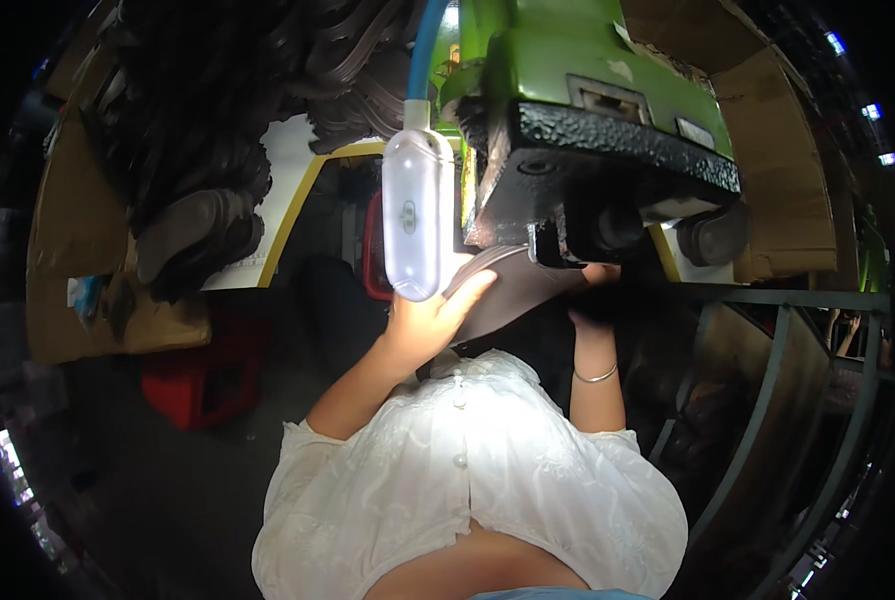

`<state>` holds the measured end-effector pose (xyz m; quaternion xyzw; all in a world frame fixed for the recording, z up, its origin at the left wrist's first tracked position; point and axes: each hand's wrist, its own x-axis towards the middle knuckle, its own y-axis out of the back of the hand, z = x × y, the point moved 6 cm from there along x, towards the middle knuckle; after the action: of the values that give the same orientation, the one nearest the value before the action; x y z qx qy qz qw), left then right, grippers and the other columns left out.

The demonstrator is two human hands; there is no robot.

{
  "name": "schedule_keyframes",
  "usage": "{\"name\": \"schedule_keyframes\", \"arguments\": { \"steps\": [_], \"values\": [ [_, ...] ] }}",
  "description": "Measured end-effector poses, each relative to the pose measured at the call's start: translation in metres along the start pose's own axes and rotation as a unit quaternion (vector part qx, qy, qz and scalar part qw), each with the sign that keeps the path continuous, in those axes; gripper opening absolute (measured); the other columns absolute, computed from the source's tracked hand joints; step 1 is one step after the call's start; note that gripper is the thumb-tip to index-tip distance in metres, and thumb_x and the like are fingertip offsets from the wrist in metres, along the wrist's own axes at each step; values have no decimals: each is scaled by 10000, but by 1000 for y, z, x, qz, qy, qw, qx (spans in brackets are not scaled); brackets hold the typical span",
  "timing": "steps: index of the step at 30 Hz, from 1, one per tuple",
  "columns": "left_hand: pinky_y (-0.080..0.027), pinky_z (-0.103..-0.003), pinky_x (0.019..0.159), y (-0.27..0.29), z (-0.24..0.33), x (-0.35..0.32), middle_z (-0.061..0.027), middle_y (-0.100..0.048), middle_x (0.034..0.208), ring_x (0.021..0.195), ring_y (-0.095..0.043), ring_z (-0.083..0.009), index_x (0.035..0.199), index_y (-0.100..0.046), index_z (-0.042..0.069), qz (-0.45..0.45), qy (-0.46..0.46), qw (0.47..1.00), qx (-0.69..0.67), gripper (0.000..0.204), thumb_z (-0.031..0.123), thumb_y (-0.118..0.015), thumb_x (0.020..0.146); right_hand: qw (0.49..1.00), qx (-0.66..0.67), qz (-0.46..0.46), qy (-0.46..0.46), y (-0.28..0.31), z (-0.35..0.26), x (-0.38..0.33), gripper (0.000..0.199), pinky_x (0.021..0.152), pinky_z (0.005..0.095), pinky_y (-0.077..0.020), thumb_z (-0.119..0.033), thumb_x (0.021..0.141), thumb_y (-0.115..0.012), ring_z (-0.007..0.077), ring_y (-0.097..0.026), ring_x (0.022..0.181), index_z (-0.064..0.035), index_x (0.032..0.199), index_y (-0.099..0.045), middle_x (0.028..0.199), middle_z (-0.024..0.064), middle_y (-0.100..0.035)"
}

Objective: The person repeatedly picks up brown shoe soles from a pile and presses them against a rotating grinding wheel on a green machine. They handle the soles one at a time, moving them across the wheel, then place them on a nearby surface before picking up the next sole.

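A grey-brown shoe sole (508, 290) is held in front of my body, its far edge up against the underside of a green and black machine (608, 130). My left hand (430, 318) is closed on the sole's left end, thumb lying along its near face. At the other end, my right hand (600, 277) grips the sole, with most of its fingers hidden behind the sole and in the machine's shadow. A whitish oblong lamp (415, 215) on a blue hose hangs before the machine and covers part of my left fingers.
Dark soles (198, 235) are heaped at the left by an open cardboard box (68, 210). Another box (783, 190) and more soles (716, 235) are at the right. A red stool (193, 390) stands on the floor at left, a metal rack (768, 390) at right.
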<state>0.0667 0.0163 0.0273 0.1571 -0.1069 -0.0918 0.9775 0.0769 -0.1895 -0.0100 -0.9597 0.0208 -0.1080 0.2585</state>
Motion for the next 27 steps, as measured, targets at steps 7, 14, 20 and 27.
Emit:
{"name": "schedule_keyframes", "arguments": {
  "steps": [7,14,20,27],
  "values": [
    [-472,-250,612,23,-8,0,-80,-644,711,653,-602,-107,835,-627,-14,67,-11,998,5,216,124,-725,700,999,20,22,-30,-21,6,-18,365,829,272,-431,-59,756,-585,150,-547,916,50,1091,-488,1008,93,-564],
    [-460,-260,722,14,-75,-41,-74,-630,868,780,-574,-121,950,-599,-39,99,81,989,-71,235,125,-635,785,981,-148,-114,-43,-72,-9,7,338,753,231,-437,0,733,-611,104,-545,852,39,1053,-509,968,56,-569],
    [-460,-287,787,-12,-19,-14,-96,-625,918,856,-586,-156,1017,-564,-16,89,-47,994,-45,365,92,-715,702,964,-216,-155,4,-86,-5,22,248,709,249,-456,28,675,-684,107,-556,738,21,905,-594,831,26,-607],
    [-453,-243,717,-24,-8,10,-81,-632,848,773,-586,-146,946,-593,-19,22,57,983,-172,222,148,-629,803,945,-154,-188,-220,-53,6,-14,443,866,294,-403,-168,753,-669,138,-508,985,4,1129,-510,1070,84,-564]
  ]
}}
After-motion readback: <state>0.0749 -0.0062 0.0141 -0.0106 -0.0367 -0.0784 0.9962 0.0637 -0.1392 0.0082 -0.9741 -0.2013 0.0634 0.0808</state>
